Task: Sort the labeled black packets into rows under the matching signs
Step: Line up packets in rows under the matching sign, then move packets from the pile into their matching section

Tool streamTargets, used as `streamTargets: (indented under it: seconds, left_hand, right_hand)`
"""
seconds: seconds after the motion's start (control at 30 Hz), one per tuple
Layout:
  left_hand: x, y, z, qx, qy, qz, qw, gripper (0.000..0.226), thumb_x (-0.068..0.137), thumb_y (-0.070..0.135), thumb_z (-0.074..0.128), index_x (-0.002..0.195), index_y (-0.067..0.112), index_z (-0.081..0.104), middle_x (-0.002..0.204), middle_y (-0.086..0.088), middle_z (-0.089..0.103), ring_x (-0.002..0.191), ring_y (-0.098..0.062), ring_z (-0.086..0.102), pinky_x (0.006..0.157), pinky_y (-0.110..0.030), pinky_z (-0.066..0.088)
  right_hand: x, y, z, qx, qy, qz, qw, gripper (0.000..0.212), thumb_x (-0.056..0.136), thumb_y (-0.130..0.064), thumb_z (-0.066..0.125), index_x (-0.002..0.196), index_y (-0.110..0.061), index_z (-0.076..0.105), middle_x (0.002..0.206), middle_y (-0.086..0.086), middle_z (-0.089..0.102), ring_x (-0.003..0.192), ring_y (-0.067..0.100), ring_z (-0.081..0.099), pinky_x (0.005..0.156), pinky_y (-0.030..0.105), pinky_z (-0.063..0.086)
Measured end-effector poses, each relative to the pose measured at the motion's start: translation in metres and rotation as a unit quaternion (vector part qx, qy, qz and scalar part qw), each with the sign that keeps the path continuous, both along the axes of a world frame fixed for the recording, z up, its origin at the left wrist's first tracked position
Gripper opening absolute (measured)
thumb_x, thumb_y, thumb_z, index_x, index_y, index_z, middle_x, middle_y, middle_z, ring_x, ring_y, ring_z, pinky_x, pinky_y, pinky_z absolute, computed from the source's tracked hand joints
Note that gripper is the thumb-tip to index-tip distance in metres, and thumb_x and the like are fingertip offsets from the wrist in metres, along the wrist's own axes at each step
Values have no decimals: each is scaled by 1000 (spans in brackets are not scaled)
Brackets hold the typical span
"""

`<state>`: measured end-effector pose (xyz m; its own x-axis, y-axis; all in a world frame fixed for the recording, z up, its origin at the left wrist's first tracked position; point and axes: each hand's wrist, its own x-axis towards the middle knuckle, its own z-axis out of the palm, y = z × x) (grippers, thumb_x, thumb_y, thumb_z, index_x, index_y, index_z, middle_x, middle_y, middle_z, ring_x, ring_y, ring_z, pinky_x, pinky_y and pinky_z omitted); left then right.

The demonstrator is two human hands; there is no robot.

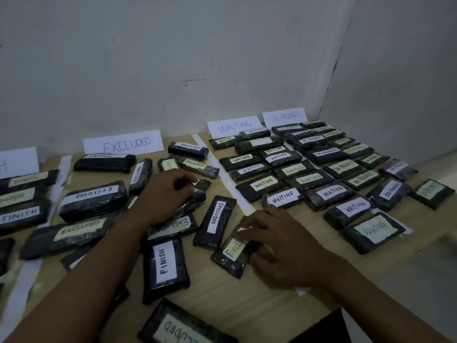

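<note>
Black packets with paper labels lie on a wooden table (247, 300). My left hand (163, 194) grips a black packet (197, 194) in the EXCLUDED area, its label hidden by my fingers. My right hand (284, 246) rests its fingertips on an EXCLUDED packet (232, 253) near the white tape divider (237, 191). Signs stand against the wall: EXCLUDED sign (123, 143), WAITING sign (233, 126), ON PROGRESS sign (284, 116). A FINISH packet (164, 262) lies among the EXCLUDED packets.
Rows of WAITING packets (282, 179) and ON PROGRESS packets (346, 159) fill the right side. FINISH packets (19, 201) lie at the far left. Another EXCLUDED packet (183, 328) sits at the near edge. Walls close in behind and to the right.
</note>
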<state>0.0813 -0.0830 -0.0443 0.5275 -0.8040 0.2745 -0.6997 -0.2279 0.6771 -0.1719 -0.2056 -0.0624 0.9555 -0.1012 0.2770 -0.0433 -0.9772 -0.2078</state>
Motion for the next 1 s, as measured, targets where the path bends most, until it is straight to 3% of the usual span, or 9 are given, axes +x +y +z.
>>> streamTargets:
  seconds: [0.07,0.17,0.27,0.43,0.53,0.63,0.73,0.87,1.0]
  left_hand:
    - [0,0,0,2,1,2,1000,16,89,18,66,104,23,68,96,10,67,88,6,58,67,-3,38]
    - [0,1,1,7,5,5,1000,16,90,17,64,105,22,68,97,10,66,87,8,57,66,-1,39]
    - [-1,3,4,4,15,7,1000,15,90,18,63,103,25,67,96,12,66,86,7,57,65,-2,38]
    - [12,12,20,-40,39,42,998,14,89,19,66,91,33,66,87,15,67,76,8,60,64,-11,41]
    - [29,25,30,-76,37,84,993,16,87,16,66,89,31,68,83,12,68,67,5,60,60,-11,44]
    - [55,44,36,-76,14,124,989,14,88,15,64,92,28,68,86,13,67,73,0,62,67,-25,51]
    - [81,60,34,-77,5,171,982,13,88,15,63,94,25,68,89,15,65,84,-5,61,74,-29,51]
    - [101,71,15,-74,20,218,973,15,88,12,62,94,24,68,90,9,66,83,-4,60,68,-16,44]
    - [106,71,-8,-17,5,226,974,18,87,23,59,88,41,60,88,15,64,81,-7,60,74,-29,50]
  right_hand:
    - [-5,4,0,15,-6,-5,1000,43,75,-52,63,114,-34,66,104,-12,54,96,5,42,99,20,24]
    - [-6,10,2,34,10,-5,999,50,69,-66,65,111,-38,65,100,-19,49,96,0,39,83,13,31]
    - [2,7,9,59,0,12,998,51,69,-73,63,105,-37,67,94,-23,50,93,-1,43,76,15,35]
    - [62,-18,35,117,-45,-12,992,39,77,-63,58,97,-32,68,91,-18,58,89,-1,51,74,18,41]
    - [123,-38,50,98,-46,-35,993,29,83,-53,60,97,-29,68,89,-12,61,81,1,53,70,27,46]
    - [186,-58,59,57,-32,-70,995,22,88,-40,62,103,-24,67,93,-5,62,85,9,56,74,31,47]
    - [238,-77,60,58,26,-105,992,30,90,-33,61,118,-20,61,110,2,62,100,17,56,80,30,43]
    - [288,-91,58,135,83,-132,979,49,88,-28,67,133,-18,50,128,9,58,109,19,55,85,23,38]
    - [322,-95,56,143,146,-152,967,68,84,-21,71,143,-14,38,141,12,49,123,27,51,96,29,41]
